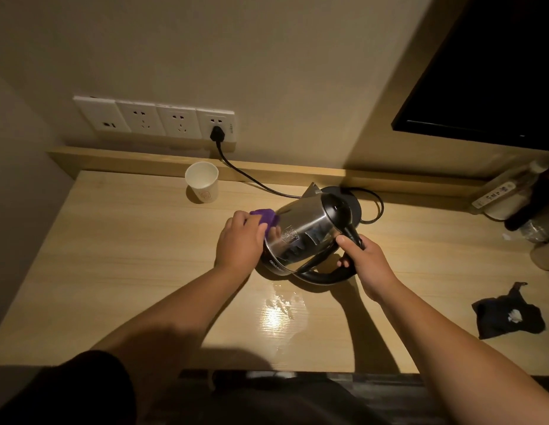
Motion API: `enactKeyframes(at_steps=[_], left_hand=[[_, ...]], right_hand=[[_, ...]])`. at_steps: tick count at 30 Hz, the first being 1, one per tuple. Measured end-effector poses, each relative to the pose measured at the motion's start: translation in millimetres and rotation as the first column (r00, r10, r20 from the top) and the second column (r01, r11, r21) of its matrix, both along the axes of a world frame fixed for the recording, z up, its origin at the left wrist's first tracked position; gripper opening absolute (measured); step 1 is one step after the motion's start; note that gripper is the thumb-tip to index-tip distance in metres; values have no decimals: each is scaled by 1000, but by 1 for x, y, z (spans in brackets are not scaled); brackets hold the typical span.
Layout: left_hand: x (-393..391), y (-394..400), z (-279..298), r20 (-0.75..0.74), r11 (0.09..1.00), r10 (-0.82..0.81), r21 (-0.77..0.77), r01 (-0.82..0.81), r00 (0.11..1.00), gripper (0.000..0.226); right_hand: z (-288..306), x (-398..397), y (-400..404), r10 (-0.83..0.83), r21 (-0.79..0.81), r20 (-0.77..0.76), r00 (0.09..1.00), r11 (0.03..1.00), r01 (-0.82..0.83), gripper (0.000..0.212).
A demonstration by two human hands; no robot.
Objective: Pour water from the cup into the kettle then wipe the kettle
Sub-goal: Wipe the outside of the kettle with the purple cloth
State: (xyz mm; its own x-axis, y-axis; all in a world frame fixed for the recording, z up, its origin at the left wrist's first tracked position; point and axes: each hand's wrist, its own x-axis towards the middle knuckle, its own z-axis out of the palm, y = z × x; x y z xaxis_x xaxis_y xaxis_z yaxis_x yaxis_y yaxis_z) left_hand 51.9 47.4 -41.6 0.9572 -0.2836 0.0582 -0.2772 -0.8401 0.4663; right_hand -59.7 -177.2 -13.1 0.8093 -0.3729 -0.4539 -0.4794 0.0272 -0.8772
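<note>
A steel kettle (pixel 304 231) with a black lid and handle stands tilted on the wooden desk (pixel 129 256), leaning away from me toward the wall. My right hand (pixel 363 265) grips its black handle. My left hand (pixel 239 240) presses a purple cloth (pixel 265 216) against the kettle's left side. A white paper cup (pixel 202 186) stands upright at the back left, apart from both hands.
The kettle's black base (pixel 354 204) lies behind it, its cord (pixel 251 177) running to a wall socket (pixel 217 130). A small puddle (pixel 282 302) glistens in front of the kettle. A dark crumpled cloth (pixel 509 314) and bottles (pixel 512 197) sit at the right.
</note>
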Motion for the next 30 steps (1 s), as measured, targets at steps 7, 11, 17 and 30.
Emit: enactKeyframes(at_steps=[7, 11, 17, 30], left_hand=[[-41, -56, 36, 249, 957, -262, -59, 285, 932, 36], [-37, -58, 31, 316, 923, -377, 53, 380, 871, 44], [-35, 2, -7, 254, 950, -312, 94, 298, 915, 48], [-28, -47, 34, 243, 938, -347, 96, 333, 906, 56]], right_hand=[[2, 0, 5, -10, -5, 9, 1000, 1000, 10, 27], [7, 4, 9, -9, -36, 22, 1000, 999, 10, 24], [5, 3, 7, -82, 46, -2, 997, 996, 82, 32], [8, 17, 19, -121, -79, -3, 993, 990, 120, 37]])
